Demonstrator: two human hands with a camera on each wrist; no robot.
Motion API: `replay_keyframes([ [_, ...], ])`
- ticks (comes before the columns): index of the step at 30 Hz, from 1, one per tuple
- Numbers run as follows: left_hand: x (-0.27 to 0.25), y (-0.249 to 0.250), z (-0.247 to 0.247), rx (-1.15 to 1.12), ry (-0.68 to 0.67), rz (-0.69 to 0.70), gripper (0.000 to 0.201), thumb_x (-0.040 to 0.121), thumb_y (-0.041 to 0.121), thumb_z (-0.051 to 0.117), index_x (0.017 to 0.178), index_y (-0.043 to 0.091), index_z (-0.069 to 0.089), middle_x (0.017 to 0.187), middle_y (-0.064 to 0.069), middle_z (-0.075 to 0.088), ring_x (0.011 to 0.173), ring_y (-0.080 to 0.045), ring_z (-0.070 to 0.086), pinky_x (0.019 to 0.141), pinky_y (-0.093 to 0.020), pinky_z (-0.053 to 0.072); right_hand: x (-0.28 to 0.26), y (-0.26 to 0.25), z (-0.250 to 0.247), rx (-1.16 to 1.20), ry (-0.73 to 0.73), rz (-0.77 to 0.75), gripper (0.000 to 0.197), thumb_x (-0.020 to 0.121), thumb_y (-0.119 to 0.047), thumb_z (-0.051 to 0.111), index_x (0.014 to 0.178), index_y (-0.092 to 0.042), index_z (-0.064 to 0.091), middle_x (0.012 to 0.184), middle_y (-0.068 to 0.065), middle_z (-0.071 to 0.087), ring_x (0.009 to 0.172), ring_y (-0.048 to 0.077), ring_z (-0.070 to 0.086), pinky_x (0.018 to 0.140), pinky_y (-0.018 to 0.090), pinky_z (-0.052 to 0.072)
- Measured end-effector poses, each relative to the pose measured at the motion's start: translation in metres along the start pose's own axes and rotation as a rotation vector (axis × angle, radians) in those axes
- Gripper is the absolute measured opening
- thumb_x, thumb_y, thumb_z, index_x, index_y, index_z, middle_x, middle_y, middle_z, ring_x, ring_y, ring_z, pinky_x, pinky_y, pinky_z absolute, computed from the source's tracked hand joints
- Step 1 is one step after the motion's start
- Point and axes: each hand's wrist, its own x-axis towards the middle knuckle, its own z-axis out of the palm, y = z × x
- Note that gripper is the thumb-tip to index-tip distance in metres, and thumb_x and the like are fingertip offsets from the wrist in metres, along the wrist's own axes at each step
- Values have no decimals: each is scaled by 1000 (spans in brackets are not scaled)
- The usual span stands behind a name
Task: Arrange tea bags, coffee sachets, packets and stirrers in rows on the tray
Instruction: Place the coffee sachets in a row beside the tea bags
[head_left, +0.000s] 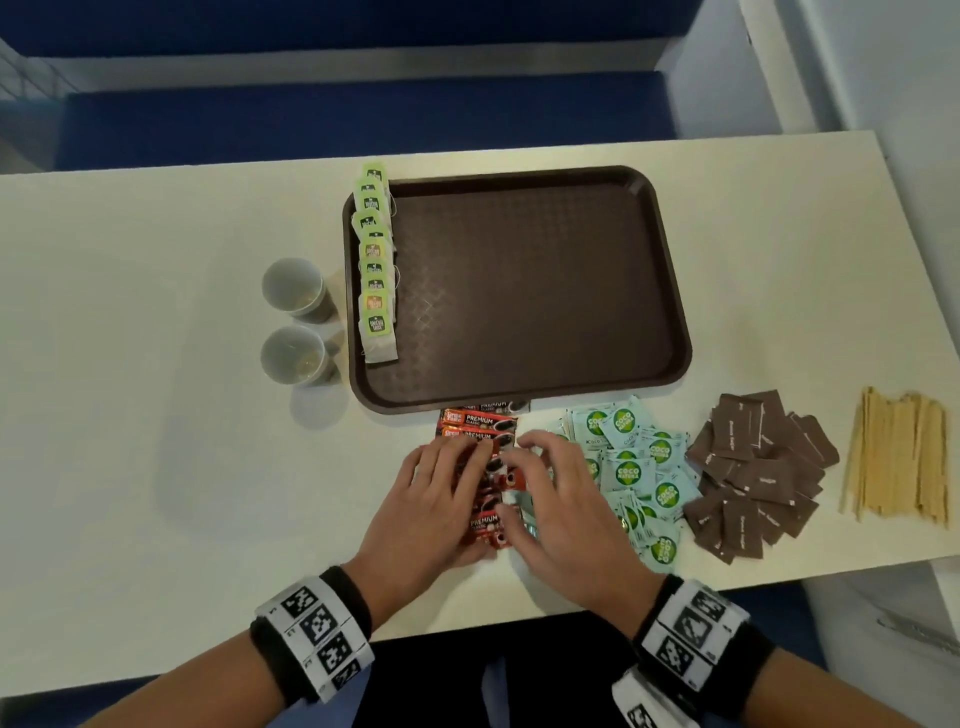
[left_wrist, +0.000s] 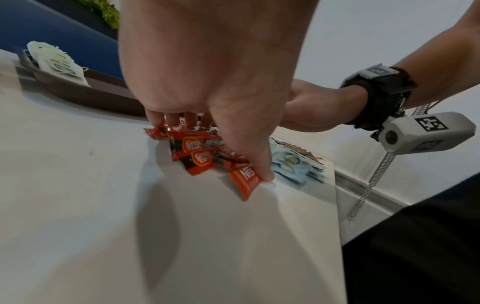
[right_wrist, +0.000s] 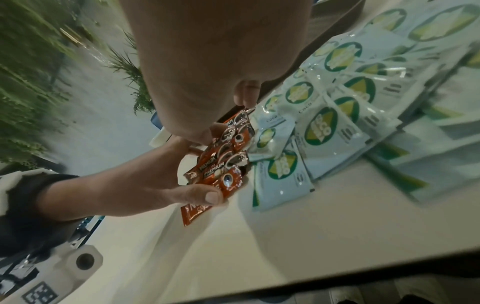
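on the pale counter (head_left: 156, 364) a brown tray (head_left: 670, 291) holds one overlapping row of tea bags (head_left: 375, 270) along its left edge; about ten green or orange tags can be counted, though the far ones overlap too much to be sure. the rest of the tray floor is bare. two paper cups (head_left: 296, 322) stand just left of the tray, one behind the other.

near the front edge of the counter lie four groups. the red coffee sachets (head_left: 480, 431) sit just in front of the tray's near rim, with one tucked against the rim; two lie flat beyond the fingers and several more are bunched under the hands. right of them is a loose heap of pale blue coco natura packets (head_left: 631, 470), roughly ten logos showing. next is a heap of brown packets (head_left: 758, 473), too overlapped to count. at the far right lies a bundle of wooden stirrers (head_left: 896, 462).

both hands are down on the coffee sachets, close together. the left hand (head_left: 436, 499) has its fingers curled over the pile and its thumb pressing a sachet against the counter. the right hand (head_left: 563, 499) has its fingers bent over the pile's right side, thumb and fingertips pinching the sachets.
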Motion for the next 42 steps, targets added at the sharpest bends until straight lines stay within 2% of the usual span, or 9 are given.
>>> replay_keyframes([
  [12, 4, -3, 14, 20, 66, 104, 61, 97, 46, 68, 139, 4, 52, 125, -18, 58, 105, -34, 59, 85, -44, 55, 38, 5, -12, 12, 46, 40, 42, 100, -31, 66, 138, -17, 54, 144, 4, 38, 125, 18, 46, 102, 37, 54],
  [19, 5, -5, 14, -57, 101, 129, 71, 84, 41, 86, 134, 5, 51, 122, -16, 60, 103, -31, 59, 87, -44, 60, 36, 14, -12, 27, 81, 98, 41, 99, -28, 69, 136, -19, 56, 145, 2, 37, 128, 18, 44, 105, 31, 48],
  [25, 12, -7, 7, -116, 123, 75, 54, 90, 43, 73, 126, 7, 55, 110, -11, 69, 94, -27, 62, 79, -39, 60, 37, 17, -13, 50, 139, 108, 39, 99, -26, 70, 135, -20, 56, 141, 0, 37, 127, 12, 41, 105, 23, 42],
  [29, 17, -6, -3, -207, 101, 48, 64, 79, 35, 87, 127, 5, 58, 105, -12, 71, 91, -27, 66, 76, -38, 62, 39, 18, -15, 108, 181, 147, 38, 100, -26, 69, 135, -22, 56, 140, -4, 35, 128, 8, 40, 105, 14, 38],
  [31, 18, -7, -9, -303, 59, -5, 65, 82, 34, 88, 132, 8, 56, 115, -9, 68, 101, -25, 63, 84, -37, 60, 42, 18, -17, 149, 209, 160, 37, 100, -26, 68, 134, -22, 56, 139, -5, 35, 128, 11, 43, 107, 14, 37],
  [34, 19, -9, -15, -627, -16, -177, 57, 93, 23, 80, 141, 23, 48, 125, 12, 48, 113, -16, 52, 94, -29, 51, 46, 19, -21, 197, 246, 166, 37, 99, -22, 68, 134, -20, 57, 138, -3, 38, 127, 15, 47, 108, 14, 37],
  [37, 25, -8, -33, -1032, -12, -322, 38, 97, 20, 69, 122, 43, 50, 112, 8, 57, 89, -16, 61, 69, -28, 55, 50, 17, -27, 301, 270, 203, 33, 100, -20, 69, 131, -23, 58, 135, -6, 41, 122, 13, 51, 105, 14, 41],
  [39, 33, -6, -52, -1221, 39, -403, 29, 103, 19, 68, 116, 41, 54, 98, 0, 69, 78, -14, 67, 64, -28, 57, 54, 15, -32, 437, 270, 269, 28, 102, -19, 69, 128, -27, 60, 129, -7, 49, 113, 11, 57, 97, 20, 49],
  [42, 53, -9, -77, -1322, 171, -434, 19, 107, 16, 66, 119, 28, 59, 99, 3, 76, 89, -14, 75, 79, -29, 62, 70, 9, -41, 816, 176, 424, 18, 106, -26, 65, 122, -33, 67, 118, -5, 68, 104, 11, 67, 90, 32, 58],
])
